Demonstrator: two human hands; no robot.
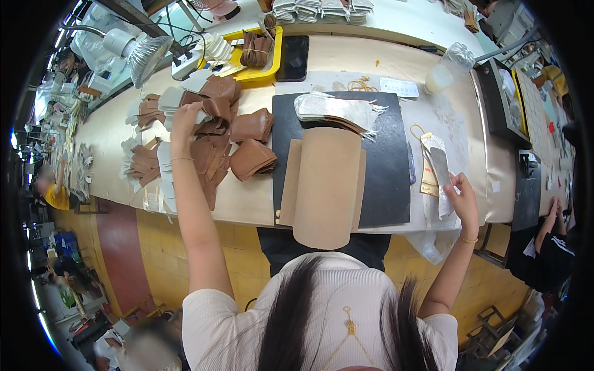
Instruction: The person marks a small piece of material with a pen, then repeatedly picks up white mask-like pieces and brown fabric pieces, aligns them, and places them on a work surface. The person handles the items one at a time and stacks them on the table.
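Observation:
My left hand point(185, 120) reaches out over heaps of brown leather pieces point(216, 139) and pale grey cut pieces point(170, 99) on the left of the workbench; its fingers close on a grey piece at the top of a heap. My right hand point(463, 201) holds a long grey insole-shaped piece point(440, 176) at the bench's right edge, lying over a clear plastic bag with a yellow tag point(428, 179). In front of me a tan cardboard sheet point(325, 182) lies on a black cutting mat point(387, 161), with a stack of whitish insole pieces point(334, 111) at its far end.
A yellow tray point(263, 73) with brown straps, a black phone point(292, 59), a desk lamp point(145, 55) and a plastic bottle point(447, 68) stand along the back. Folded stacks sit on the far shelf. Another person's arm point(547, 229) shows at right; other workers at left.

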